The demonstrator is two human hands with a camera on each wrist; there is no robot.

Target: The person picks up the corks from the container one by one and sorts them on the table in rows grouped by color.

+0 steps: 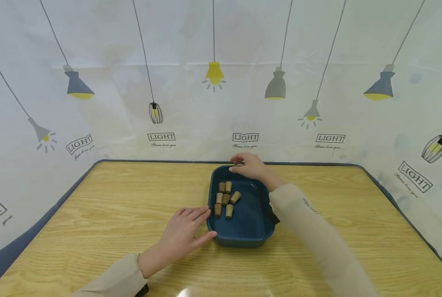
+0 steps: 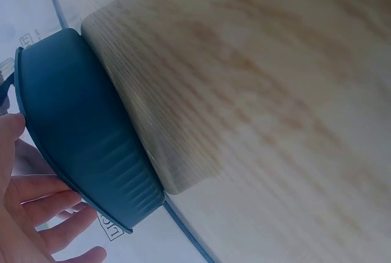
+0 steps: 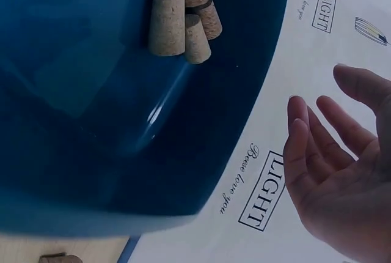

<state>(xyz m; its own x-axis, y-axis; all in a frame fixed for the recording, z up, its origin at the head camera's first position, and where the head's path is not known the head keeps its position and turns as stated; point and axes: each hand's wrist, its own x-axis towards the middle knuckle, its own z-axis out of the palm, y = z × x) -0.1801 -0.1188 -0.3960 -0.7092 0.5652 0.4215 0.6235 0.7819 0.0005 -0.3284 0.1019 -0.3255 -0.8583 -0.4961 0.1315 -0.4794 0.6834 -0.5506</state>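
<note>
- Touching the left rim of the dark blue, rounded rectangular tub (image 1: pixel 253 214), the left hand (image 1: pixel 181 231) is lying with fingers outstretched and thumb spread toward the tub's near left corner; it is gripping nothing.
- Hovering at the tub's far rim, the right hand (image 1: pixel 251 166) is bending its fingers loosely, with thumb and fingertips parted and nothing between them.
- Seven small tan and brown tapered corks (image 1: pixel 226 199) are sitting inside the tub, along its left side, forming rough rows of two, three and two from far end to near; the middle row's rightmost cork is leaning to the right.
- The tub is standing on a yellowish wood-grain table (image 1: pixel 131 198).
- A beige right sleeve (image 1: pixel 313 231) is passing over the tub's right side, and a beige left sleeve (image 1: pixel 113 280) is lying nearer the viewer, to the tub's left.
- Beyond the tub, a whitish wall sheet (image 1: pixel 191 99) is showing printed hanging lamps and framed "LIGHT" lettering.
</note>
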